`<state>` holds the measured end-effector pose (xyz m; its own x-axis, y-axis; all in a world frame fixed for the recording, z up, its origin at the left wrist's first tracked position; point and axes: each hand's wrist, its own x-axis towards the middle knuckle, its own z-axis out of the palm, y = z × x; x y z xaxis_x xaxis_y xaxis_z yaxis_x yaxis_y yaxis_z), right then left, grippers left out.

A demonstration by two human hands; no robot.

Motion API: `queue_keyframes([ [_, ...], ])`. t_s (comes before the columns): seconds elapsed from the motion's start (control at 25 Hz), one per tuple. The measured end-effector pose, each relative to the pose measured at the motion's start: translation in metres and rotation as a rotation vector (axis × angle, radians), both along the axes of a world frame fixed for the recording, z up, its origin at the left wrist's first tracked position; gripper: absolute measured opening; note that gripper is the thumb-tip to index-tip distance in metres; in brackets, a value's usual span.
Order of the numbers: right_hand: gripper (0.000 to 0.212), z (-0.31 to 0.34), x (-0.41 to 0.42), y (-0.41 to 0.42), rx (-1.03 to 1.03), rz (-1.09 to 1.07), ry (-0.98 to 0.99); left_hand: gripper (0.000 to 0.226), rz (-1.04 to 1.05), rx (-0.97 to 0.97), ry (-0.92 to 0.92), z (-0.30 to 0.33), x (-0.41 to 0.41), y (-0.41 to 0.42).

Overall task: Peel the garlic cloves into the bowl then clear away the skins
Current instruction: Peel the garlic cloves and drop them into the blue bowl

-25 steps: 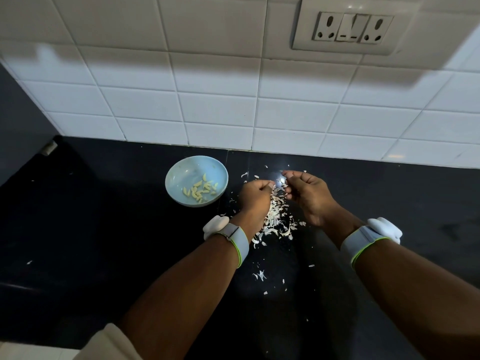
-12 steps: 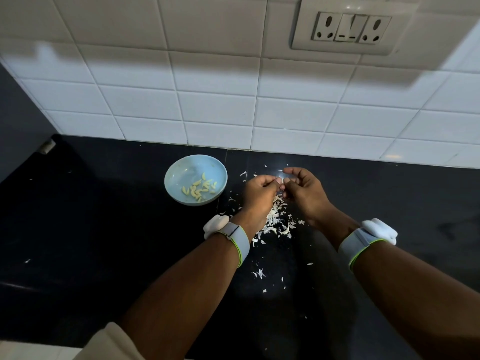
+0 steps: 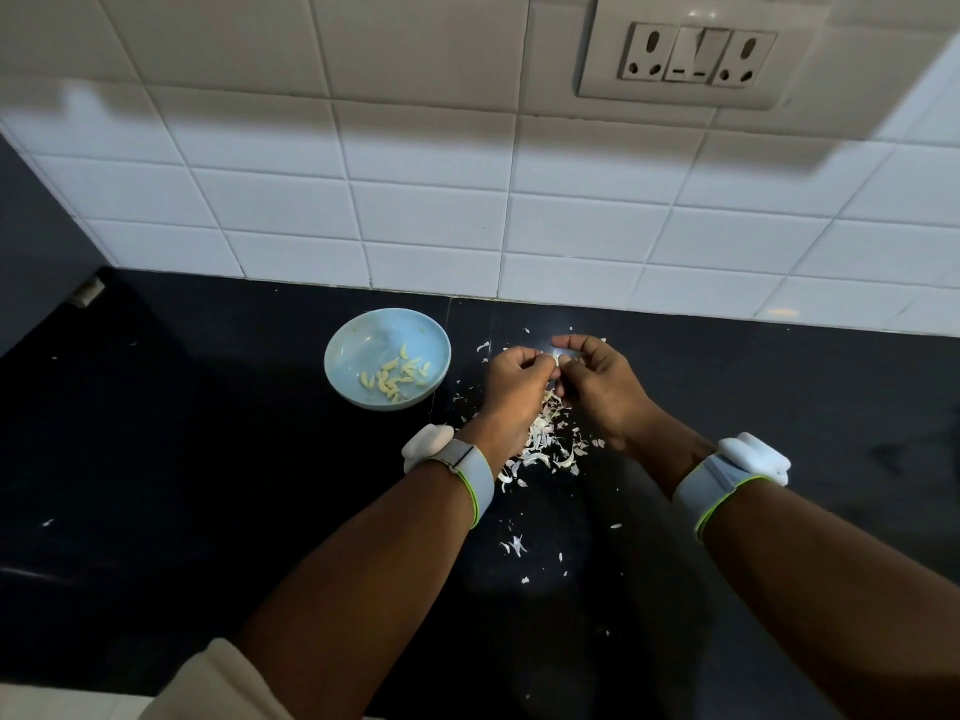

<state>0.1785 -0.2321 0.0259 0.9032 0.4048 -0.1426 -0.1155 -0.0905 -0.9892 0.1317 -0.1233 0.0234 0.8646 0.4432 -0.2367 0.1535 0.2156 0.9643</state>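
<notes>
A pale blue bowl (image 3: 358,350) sits on the black counter (image 3: 208,485) and holds several peeled yellowish garlic cloves (image 3: 396,379). To its right my left hand (image 3: 514,387) and my right hand (image 3: 602,387) meet fingertip to fingertip and pinch a small pale garlic clove (image 3: 559,359) between them; most of the clove is hidden by the fingers. A heap of white garlic skins (image 3: 545,444) lies on the counter under and between both hands, with loose flakes (image 3: 514,545) scattered nearer to me.
A white tiled wall (image 3: 415,215) rises right behind the counter, with a socket and switch plate (image 3: 696,57) at the upper right. Both wrists carry white bands with sensor pods. The counter's front edge runs along the bottom left.
My hands, slightly apart a second ago, have come together and now both pinch the clove. The bowl and skin heap have not moved.
</notes>
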Motion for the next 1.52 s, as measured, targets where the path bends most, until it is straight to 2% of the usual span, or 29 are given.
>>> queue_keyframes([
  [0.16, 0.02, -0.003, -0.002, 0.001, -0.025, 0.018, -0.072, 0.012, 0.006, 0.0, -0.005, 0.005, -0.002, 0.0],
  [0.36, 0.013, 0.001, 0.001, 0.0, 0.123, -0.047, 0.046, 0.019, 0.053, -0.078, 0.107, -0.003, 0.002, 0.009],
  [0.44, 0.011, 0.001, 0.003, 0.001, 0.118, -0.08, 0.063, 0.024, 0.012, -0.074, 0.127, -0.007, 0.001, 0.012],
  [0.56, 0.013, -0.001, 0.005, 0.002, 0.13, -0.068, 0.108, 0.032, -0.112, 0.029, 0.093, -0.007, -0.002, 0.011],
  [0.68, 0.016, -0.003, 0.006, 0.005, 0.138, -0.07, 0.125, 0.026, -0.149, 0.099, 0.038, -0.009, -0.001, 0.009],
  [1.04, 0.006, -0.003, 0.002, 0.005, 0.101, -0.121, 0.076, 0.028, -0.181, -0.003, 0.11, -0.009, -0.003, 0.01],
  [1.16, 0.009, -0.002, 0.0, 0.005, 0.058, -0.136, -0.014, 0.028, -0.148, -0.065, 0.09, -0.01, -0.002, 0.01],
  [1.28, 0.003, 0.003, -0.002, 0.007, -0.102, -0.142, -0.191, 0.028, -0.105, -0.113, 0.078, -0.009, -0.002, 0.011],
  [1.4, 0.007, 0.004, -0.002, 0.01, -0.291, -0.144, -0.393, 0.026, -0.069, -0.142, 0.067, -0.009, -0.002, 0.012],
  [1.52, 0.009, 0.004, -0.004, 0.015, -0.36, -0.118, -0.515, 0.029, -0.035, -0.165, 0.057, -0.009, -0.002, 0.012],
])
